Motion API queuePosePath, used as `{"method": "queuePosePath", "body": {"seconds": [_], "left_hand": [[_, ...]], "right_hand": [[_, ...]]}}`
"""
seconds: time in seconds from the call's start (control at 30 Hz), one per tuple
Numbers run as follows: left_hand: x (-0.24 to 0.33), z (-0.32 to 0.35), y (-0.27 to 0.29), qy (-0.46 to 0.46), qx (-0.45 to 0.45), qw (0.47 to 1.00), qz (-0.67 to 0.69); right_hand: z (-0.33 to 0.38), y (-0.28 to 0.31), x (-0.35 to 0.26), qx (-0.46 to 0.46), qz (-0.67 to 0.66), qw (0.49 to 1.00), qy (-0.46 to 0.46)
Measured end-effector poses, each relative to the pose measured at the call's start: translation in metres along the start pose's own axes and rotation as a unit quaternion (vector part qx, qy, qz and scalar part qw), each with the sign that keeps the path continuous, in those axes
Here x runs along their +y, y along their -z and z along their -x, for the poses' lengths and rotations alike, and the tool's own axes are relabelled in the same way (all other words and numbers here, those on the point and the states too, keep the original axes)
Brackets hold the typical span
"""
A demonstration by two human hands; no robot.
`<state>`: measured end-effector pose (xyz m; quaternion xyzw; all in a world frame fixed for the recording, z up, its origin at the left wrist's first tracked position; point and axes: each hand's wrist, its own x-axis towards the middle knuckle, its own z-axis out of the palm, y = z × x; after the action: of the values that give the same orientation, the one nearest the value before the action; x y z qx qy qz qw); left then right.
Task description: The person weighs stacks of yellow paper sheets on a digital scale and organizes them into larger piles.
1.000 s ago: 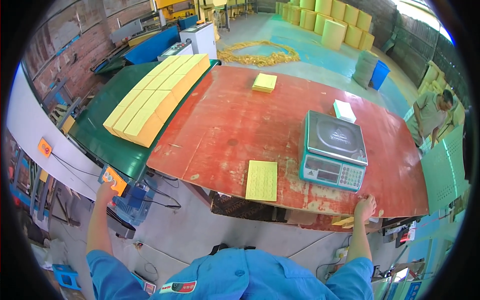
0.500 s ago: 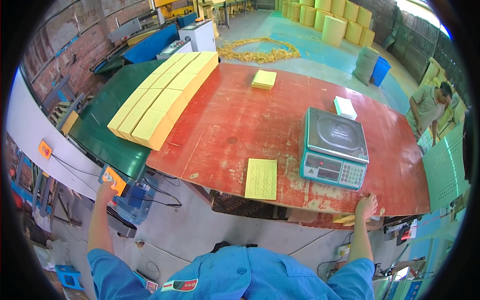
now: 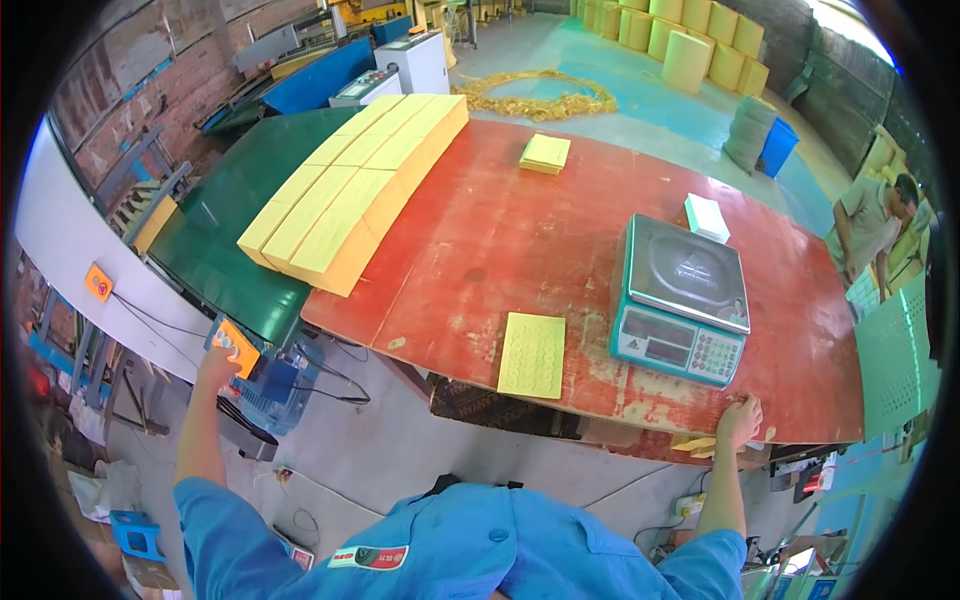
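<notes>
My left hand (image 3: 218,366) reaches to an orange control box (image 3: 238,348) at the front of the green conveyor belt (image 3: 235,215), its fingers stretched over the buttons. My right hand (image 3: 740,422) is closed, fingers curled, at the front edge of the red table (image 3: 450,330); its underside is hidden. Closest to it stands a teal digital scale (image 3: 680,300) with a bare metal pan. A yellow printed sheet or thin stack (image 3: 532,356) lies near the front edge between my hands. Long rows of stacked yellow paper (image 3: 350,200) lie along the belt and the table's left side.
At the table's back are a small yellow stack (image 3: 545,152) and a white stack (image 3: 706,218) behind the scale. A second orange button box (image 3: 98,282) sits on the white panel. Another person (image 3: 868,230) bends over at far right. Yellow strips (image 3: 540,97) lie coiled on the floor.
The whole view has shifted slightly, so most things appear farther right. Both hands keep their places, at the control box and the table edge. The scale's red display light no longer shows.
</notes>
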<state>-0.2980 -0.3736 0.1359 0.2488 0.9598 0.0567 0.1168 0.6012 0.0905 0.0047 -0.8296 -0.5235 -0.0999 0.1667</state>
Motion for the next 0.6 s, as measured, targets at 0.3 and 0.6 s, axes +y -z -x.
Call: {"method": "queuePosePath", "body": {"seconds": [0.3, 0.6], "left_hand": [[-0.016, -0.015, -0.002, -0.024, -0.031, 0.999, 0.007], [-0.027, -0.012, 0.012, -0.033, -0.068, 0.996, 0.043]], "right_hand": [[-0.007, 0.002, -0.002, 0.010, -0.030, 0.999, 0.022], [0.149, 0.085, -0.108, -0.095, -0.446, 0.867, 0.202]]}}
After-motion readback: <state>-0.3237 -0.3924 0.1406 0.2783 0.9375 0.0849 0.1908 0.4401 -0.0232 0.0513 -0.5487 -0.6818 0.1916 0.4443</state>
